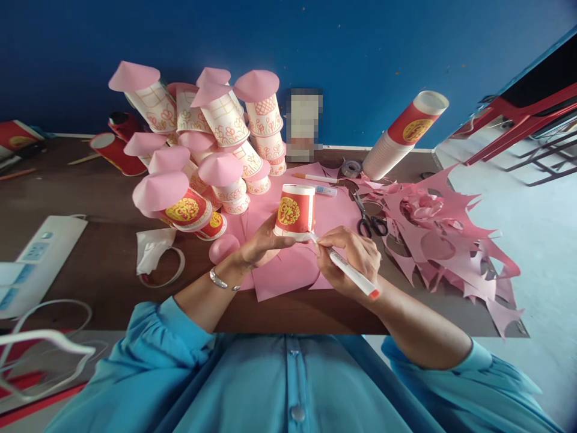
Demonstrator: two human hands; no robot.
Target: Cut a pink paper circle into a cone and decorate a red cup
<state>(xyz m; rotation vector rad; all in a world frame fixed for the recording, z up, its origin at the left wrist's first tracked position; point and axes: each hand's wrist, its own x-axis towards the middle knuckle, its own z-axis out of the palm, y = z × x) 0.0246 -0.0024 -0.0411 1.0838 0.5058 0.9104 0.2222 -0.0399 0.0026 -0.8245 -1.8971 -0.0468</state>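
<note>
Left hand (264,243) is gripping a red-and-white paper cup (301,210) over flat pink paper sheets (288,273), right hand (354,255) pinching a white orange-ended marker (354,272), tip near its lower edge. Drawing step, I'd guess; next stroke needs a steady cup.

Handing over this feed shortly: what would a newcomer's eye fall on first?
Probably the cluster of pink-coned paper cups left of centre. Next, the red cup at centre in the left hand, the right hand holding a marker near its lower end. Then pink paper scraps at right.
</note>
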